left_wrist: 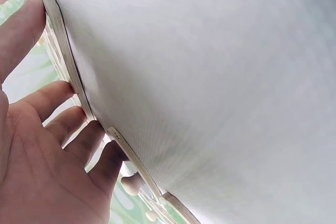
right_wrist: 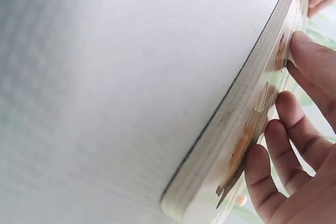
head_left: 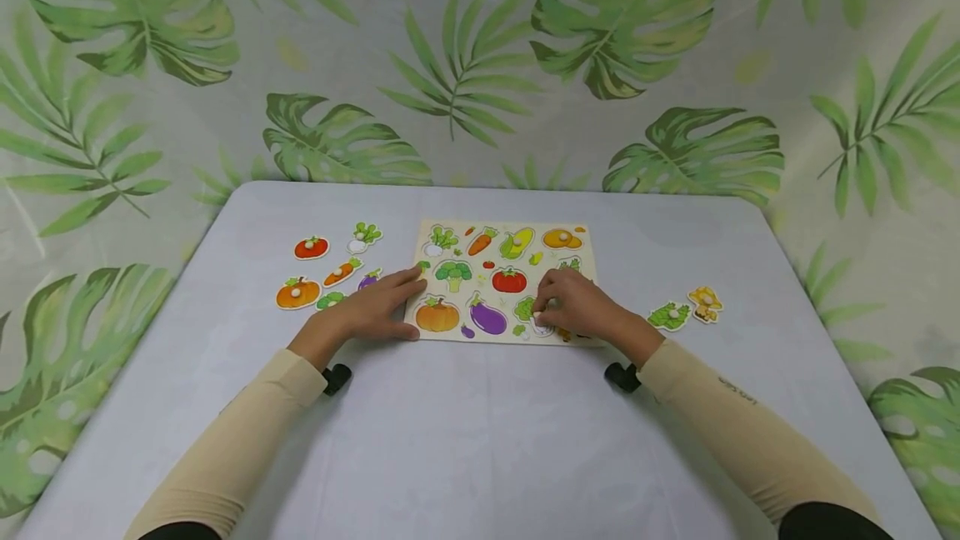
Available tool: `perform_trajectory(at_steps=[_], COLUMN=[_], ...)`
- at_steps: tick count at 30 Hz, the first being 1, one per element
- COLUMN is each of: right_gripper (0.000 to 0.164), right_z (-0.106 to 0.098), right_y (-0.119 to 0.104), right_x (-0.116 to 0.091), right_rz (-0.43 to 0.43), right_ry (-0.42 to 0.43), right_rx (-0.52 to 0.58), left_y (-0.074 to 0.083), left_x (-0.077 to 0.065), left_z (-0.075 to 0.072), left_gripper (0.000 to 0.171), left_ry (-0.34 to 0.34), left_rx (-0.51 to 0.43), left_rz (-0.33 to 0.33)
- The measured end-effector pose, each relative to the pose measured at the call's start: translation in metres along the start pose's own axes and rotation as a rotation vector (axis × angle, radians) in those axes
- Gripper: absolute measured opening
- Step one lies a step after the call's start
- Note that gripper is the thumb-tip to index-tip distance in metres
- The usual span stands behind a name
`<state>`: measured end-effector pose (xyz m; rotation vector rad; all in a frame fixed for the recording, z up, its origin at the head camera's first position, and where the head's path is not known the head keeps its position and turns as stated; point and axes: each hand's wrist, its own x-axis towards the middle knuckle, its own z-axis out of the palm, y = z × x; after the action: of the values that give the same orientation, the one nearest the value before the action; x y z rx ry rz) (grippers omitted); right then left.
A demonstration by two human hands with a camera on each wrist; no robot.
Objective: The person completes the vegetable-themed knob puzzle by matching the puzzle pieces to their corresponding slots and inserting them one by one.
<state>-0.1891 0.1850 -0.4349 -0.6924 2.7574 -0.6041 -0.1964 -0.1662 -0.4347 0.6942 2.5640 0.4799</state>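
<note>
A flat vegetable puzzle board lies mid-table, printed with a pumpkin, eggplant, tomato, broccoli and corn. My left hand rests at its left edge, fingers spread; in the left wrist view the thumb and fingertips meet the board's side. Over the board's lower right, my right hand pinches a leafy green-and-white vegetable piece between thumb and fingers. The right wrist view shows the thumb low over the board, the other fingers curled beside brown-orange printing.
Left of the board lie loose knobbed pieces: a tomato, turnip, carrot, pumpkin and eggplant, partly behind the left hand. A green leafy piece and a mushroom piece lie to the right on the white tablecloth.
</note>
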Motion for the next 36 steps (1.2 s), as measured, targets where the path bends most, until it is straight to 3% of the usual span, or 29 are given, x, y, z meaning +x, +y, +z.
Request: perform_trajectory(at_steps=[8,14,25,36], right_gripper=[0.021,0.026,0.026,0.031], right_z=[0.001,-0.001,-0.016,-0.05], right_y=[0.001,0.005,0.015,0.04], right_x=[-0.003,-0.01,-0.029,-0.053], right_rz=[0.009,-0.052,-0.091,-0.027], right_ry=[-0.044,-0.054,0.045,0.161], right_rx=[-0.018,0.0,0.037,0.023], left_y=[-0.001,0.0,0.0,-0.003], left_x=[0.001,0.0,-0.001,0.0], left_z=[0.001,0.001,0.0,0.0], left_gripper=[0.085,0.085,0.085,0.085], left_ry=[-0.003,-0.004,-0.002,0.006], left_rx=[0.001,0.002,0.01,0.012], left_rz=[-0.004,-0.004,-0.001,0.02])
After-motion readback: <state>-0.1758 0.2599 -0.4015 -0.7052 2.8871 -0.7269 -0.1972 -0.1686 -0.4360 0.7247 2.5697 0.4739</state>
